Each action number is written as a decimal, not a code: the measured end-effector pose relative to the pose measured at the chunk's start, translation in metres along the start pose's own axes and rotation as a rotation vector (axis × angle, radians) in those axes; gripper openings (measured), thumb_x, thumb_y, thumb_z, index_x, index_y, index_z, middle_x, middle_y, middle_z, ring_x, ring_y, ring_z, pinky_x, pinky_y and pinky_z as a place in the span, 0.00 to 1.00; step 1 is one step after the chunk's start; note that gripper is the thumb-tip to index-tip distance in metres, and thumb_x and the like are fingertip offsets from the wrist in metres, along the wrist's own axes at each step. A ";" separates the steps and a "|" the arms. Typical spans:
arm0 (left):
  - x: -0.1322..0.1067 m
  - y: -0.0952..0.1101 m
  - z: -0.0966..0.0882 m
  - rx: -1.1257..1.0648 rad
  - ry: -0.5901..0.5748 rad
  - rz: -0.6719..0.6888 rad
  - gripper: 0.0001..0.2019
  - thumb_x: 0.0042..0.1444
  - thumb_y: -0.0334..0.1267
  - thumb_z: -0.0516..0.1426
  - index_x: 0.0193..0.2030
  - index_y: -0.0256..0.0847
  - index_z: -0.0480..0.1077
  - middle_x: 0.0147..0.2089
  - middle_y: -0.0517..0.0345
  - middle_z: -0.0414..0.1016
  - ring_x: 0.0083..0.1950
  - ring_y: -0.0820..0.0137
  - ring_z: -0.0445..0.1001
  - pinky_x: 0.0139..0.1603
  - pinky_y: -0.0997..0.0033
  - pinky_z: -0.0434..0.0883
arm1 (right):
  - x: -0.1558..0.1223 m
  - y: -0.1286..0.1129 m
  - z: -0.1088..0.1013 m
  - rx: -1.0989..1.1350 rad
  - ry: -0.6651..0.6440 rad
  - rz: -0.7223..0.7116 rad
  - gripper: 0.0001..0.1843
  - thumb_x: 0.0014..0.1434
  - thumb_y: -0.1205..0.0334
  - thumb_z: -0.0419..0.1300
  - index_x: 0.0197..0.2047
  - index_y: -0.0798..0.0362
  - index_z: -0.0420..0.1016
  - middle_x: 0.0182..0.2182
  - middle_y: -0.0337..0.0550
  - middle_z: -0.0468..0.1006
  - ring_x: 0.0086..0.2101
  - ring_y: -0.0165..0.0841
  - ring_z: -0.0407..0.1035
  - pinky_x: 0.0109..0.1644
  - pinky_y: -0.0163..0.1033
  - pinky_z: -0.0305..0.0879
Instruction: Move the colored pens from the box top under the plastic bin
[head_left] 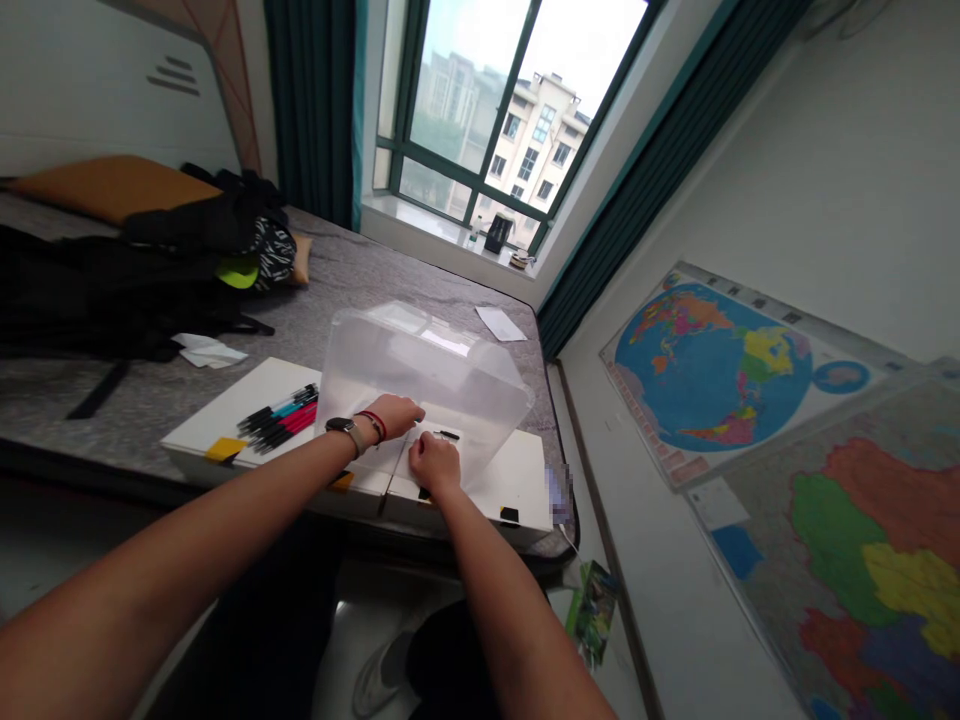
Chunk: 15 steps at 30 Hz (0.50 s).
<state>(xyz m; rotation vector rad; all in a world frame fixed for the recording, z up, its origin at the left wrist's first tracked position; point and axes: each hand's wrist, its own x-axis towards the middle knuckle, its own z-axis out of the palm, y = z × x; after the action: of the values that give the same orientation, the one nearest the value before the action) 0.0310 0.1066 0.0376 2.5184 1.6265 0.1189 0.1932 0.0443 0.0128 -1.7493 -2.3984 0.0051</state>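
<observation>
A clear plastic bin [420,350] lies tipped on two white boxes [517,470], its open side toward me. Both my hands are at its mouth. My left hand [396,413], with a watch and red bracelet at the wrist, is closed, fingertips pointing right. Just below and to the right, my right hand [436,462] makes a fist. Whatever the fingers hold is too small or hidden to make out. A short dark slim piece [448,435] shows just beyond my right hand. Several pens [281,415], in black, blue and red, lie in a row on the left box.
The boxes stand at the edge of a grey mattress [330,250]. Black bags and clothes [135,280] and crumpled tissue [208,350] lie to the left. A white paper [500,323] lies behind the bin. The wall with a world map [712,360] is on the right.
</observation>
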 end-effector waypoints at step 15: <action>-0.003 -0.028 -0.001 0.057 -0.062 -0.153 0.15 0.59 0.41 0.49 0.41 0.41 0.77 0.43 0.40 0.78 0.45 0.56 0.77 0.47 0.59 0.69 | -0.001 0.000 -0.003 0.031 -0.024 0.018 0.16 0.66 0.56 0.48 0.42 0.53 0.75 0.33 0.48 0.79 0.34 0.37 0.73 0.37 0.37 0.62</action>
<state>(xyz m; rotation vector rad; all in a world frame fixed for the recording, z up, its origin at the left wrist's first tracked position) 0.0047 0.1151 0.0344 2.4004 1.8150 -0.0219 0.1939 0.0434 0.0153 -1.7675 -2.3859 0.0662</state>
